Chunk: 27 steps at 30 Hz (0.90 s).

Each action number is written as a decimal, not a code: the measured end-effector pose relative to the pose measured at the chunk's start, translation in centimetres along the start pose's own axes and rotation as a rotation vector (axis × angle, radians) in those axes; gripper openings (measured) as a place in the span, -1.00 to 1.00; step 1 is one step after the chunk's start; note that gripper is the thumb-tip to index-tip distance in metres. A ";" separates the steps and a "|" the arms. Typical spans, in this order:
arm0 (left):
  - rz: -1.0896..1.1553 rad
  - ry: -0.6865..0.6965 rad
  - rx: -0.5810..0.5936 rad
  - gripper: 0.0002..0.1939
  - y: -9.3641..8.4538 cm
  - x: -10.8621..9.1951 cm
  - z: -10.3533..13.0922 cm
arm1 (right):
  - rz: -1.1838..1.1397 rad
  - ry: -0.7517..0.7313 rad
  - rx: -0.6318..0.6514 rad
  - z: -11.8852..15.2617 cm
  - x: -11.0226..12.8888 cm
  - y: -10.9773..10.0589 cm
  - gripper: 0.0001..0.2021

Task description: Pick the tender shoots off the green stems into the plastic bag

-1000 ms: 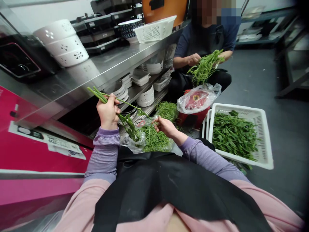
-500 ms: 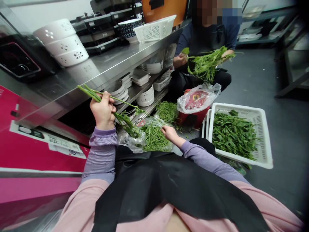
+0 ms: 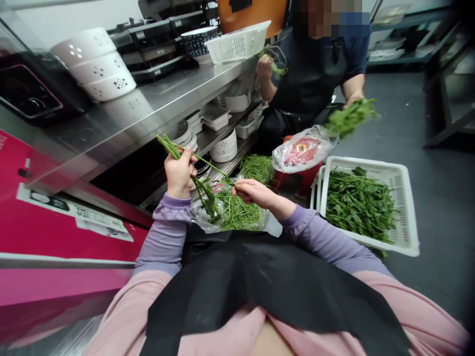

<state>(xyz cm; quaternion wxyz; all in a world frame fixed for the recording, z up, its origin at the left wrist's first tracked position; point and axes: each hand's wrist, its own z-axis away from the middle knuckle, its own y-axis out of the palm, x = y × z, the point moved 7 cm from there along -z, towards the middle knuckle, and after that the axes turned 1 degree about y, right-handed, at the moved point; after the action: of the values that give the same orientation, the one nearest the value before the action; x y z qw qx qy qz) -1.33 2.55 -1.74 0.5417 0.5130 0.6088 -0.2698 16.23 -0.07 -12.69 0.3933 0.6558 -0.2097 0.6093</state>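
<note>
My left hand (image 3: 179,172) is closed round a small bunch of leafy green stems (image 3: 206,194), cut ends up and leaves hanging down. One thin stem (image 3: 213,168) slants from that bunch across to my right hand (image 3: 254,192), whose fingers pinch its lower end. Below both hands lies a heap of green stems (image 3: 241,213) on a clear plastic bag (image 3: 202,217). Behind it sits another pile of thin green stems (image 3: 258,168). To the right, a white plastic basket (image 3: 407,212) holds leafy greens (image 3: 359,205).
Across from me a co-worker in a black apron (image 3: 315,79) holds greens (image 3: 351,118) in one hand. Between us stands a red bin (image 3: 297,180) with a plastic bag over it. A steel counter (image 3: 163,99) with dish-filled shelves runs along the left, beside a pink-red panel (image 3: 67,217).
My left hand has moved right and slightly down with its bunch; my right hand has come up and nearer to it. The co-worker's hands have moved apart, the greens lowered over the basket's far side.
</note>
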 end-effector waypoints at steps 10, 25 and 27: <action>-0.038 0.185 -0.025 -0.73 0.7 -2.2 3.6 | -0.356 0.147 -0.640 -0.1 -6.2 -7.5 -0.82; -0.216 -0.104 0.313 -0.79 3.3 6.0 4.8 | 0.415 -0.057 -0.366 -0.8 -2.0 -2.4 -0.85; -0.263 -0.045 0.312 -0.80 3.1 5.9 5.5 | 0.871 -0.113 -0.466 -0.7 -1.7 -2.9 -0.83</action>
<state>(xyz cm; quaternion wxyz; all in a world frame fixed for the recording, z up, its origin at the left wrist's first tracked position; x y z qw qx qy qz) 4.29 0.64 -8.06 0.4290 0.5006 0.6092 -0.4406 17.65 1.85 -15.10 0.2264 0.4338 -0.6158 0.6175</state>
